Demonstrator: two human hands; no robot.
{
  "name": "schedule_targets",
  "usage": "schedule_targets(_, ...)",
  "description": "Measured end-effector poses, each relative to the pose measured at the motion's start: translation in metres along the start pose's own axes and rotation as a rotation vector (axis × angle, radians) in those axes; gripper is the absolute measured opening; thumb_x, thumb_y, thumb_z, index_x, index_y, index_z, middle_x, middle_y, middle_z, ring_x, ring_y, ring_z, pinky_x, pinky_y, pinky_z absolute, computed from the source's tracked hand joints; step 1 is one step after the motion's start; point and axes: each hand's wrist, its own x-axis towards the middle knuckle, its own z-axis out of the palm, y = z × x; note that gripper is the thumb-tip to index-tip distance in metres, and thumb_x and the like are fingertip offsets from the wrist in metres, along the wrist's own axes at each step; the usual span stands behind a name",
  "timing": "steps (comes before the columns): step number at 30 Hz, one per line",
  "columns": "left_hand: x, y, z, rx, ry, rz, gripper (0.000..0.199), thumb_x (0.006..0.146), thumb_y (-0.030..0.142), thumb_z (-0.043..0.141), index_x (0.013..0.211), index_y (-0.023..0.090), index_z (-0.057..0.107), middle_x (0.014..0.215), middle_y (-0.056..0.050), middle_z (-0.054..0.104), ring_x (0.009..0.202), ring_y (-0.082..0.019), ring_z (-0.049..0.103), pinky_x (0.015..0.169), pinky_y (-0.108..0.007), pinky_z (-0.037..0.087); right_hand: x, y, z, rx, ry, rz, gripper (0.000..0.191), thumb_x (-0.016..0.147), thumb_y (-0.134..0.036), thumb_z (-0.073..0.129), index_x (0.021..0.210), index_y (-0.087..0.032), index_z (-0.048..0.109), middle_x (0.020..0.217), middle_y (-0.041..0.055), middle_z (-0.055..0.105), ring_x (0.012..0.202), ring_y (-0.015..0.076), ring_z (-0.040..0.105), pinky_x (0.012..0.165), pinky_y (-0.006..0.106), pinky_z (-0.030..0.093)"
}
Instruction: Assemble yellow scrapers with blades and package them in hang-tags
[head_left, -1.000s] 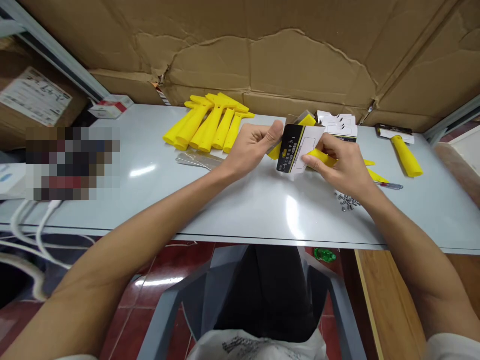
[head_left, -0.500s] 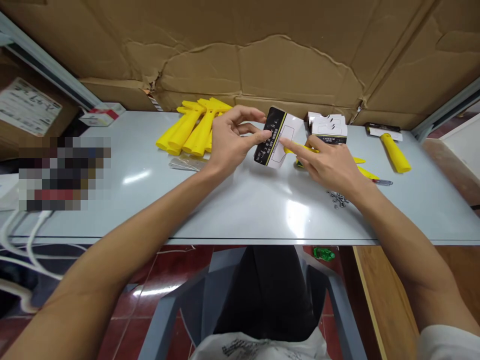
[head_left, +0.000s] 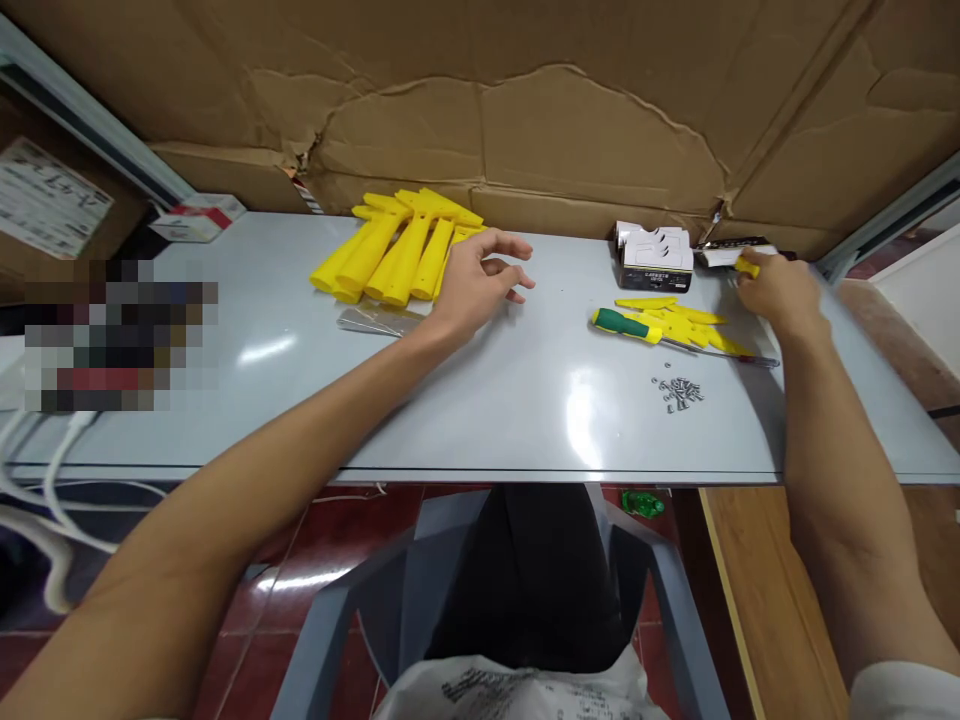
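Note:
My left hand (head_left: pixel 487 280) is raised over the table beside the pile of yellow handles (head_left: pixel 397 250), fingers apart and holding nothing. At the back right, my right hand (head_left: pixel 780 290) has its fingers closed around a yellow handle (head_left: pixel 747 266), of which only a bit shows. That handle lies against a black-and-white card piece (head_left: pixel 724 256). Between my hands are a green-and-yellow screwdriver (head_left: pixel 626 324), flat yellow pieces (head_left: pixel 686 322) and a scatter of small screws (head_left: pixel 681 392).
Folded black-and-white cards (head_left: pixel 655 262) stand near the cardboard backing (head_left: pixel 570 130). Metal blades (head_left: pixel 379 320) lie by the yellow pile. A red-and-white box (head_left: pixel 198 218) sits at the back left, above a blurred patch and white cables (head_left: pixel 64 450).
The black-and-white card has left my left hand, which is now empty. My right hand has moved to the back right and onto the yellow handle, uncovering the screwdriver.

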Motion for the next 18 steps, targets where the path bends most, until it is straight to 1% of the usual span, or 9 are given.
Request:
schedule_targets(3,-0.003,0.002,0.003,0.017,-0.022,-0.009,0.024,0.082,0.002,0.063,0.098,0.018,0.07,0.118,-0.007,0.074,0.079,-0.013,0.078,0.058,-0.022,0.066,0.002,-0.014,0.016,0.003,-0.026,-0.042,0.055,0.102,-0.025,0.064,0.156,-0.018,0.068,0.131,0.0315,0.072,0.107,0.03,0.064,0.087,0.043,0.038)
schedule_targets(5,-0.004,0.004,0.004,0.026,-0.034,-0.008,0.024,0.082,0.001,0.062,0.097,0.018,0.07,0.119,-0.007,0.073,0.079,-0.013,0.078,0.058,-0.022,0.067,0.003,-0.022,0.021,0.01,-0.015,-0.06,0.056,0.101,-0.022,0.065,0.157,-0.015,0.065,0.131,0.0305,0.071,0.105,0.0269,0.063,0.088,0.043,0.038)
schedule_targets(7,-0.005,0.005,0.004,0.034,-0.037,-0.006,0.024,0.082,0.001,0.063,0.097,0.018,0.07,0.121,-0.008,0.073,0.079,-0.013,0.078,0.058,-0.022,0.067,0.004,-0.026,0.023,0.021,0.002,-0.081,0.059,0.101,-0.02,0.065,0.16,-0.015,0.063,0.133,0.031,0.069,0.103,0.0261,0.063,0.088,0.043,0.039)
schedule_targets(12,-0.004,0.003,0.003,0.067,-0.031,0.005,0.023,0.081,0.002,0.064,0.097,0.018,0.07,0.119,-0.006,0.074,0.078,-0.011,0.076,0.057,-0.017,0.064,0.007,-0.022,0.024,0.025,0.002,-0.175,0.056,0.094,-0.013,0.068,0.15,-0.017,0.073,0.132,0.0297,0.07,0.104,0.0281,0.061,0.094,0.043,0.042)
schedule_targets(13,-0.004,0.002,0.003,0.072,-0.028,0.002,0.023,0.081,0.002,0.064,0.096,0.018,0.07,0.118,-0.006,0.074,0.077,-0.011,0.077,0.056,-0.018,0.064,0.009,-0.02,0.023,0.027,-0.001,-0.192,0.056,0.095,-0.015,0.069,0.151,-0.019,0.072,0.134,0.0286,0.07,0.105,0.0281,0.061,0.094,0.042,0.042)
schedule_targets(15,-0.004,0.001,0.003,0.078,-0.026,-0.005,0.022,0.081,0.003,0.064,0.096,0.018,0.07,0.118,-0.006,0.074,0.077,-0.012,0.077,0.056,-0.019,0.064,0.012,-0.013,0.018,0.036,0.0,-0.204,0.055,0.1,-0.024,0.07,0.155,-0.022,0.07,0.134,0.0253,0.073,0.108,0.0278,0.063,0.094,0.041,0.042)
schedule_targets(16,-0.003,0.001,0.002,0.081,-0.027,-0.006,0.022,0.081,0.003,0.063,0.096,0.018,0.07,0.118,-0.006,0.074,0.077,-0.012,0.077,0.055,-0.019,0.064,0.014,-0.007,0.015,0.04,0.013,-0.192,0.054,0.103,-0.031,0.068,0.156,-0.022,0.069,0.132,0.0242,0.075,0.109,0.0281,0.064,0.093,0.041,0.042)
schedule_targets(18,-0.003,-0.001,0.001,0.087,-0.032,-0.002,0.023,0.08,0.003,0.064,0.097,0.019,0.07,0.119,-0.006,0.074,0.078,-0.012,0.077,0.054,-0.019,0.063,0.018,0.009,0.009,0.031,0.067,-0.125,0.055,0.109,-0.041,0.06,0.158,-0.017,0.066,0.132,0.0259,0.076,0.113,0.0301,0.065,0.091,0.043,0.041)
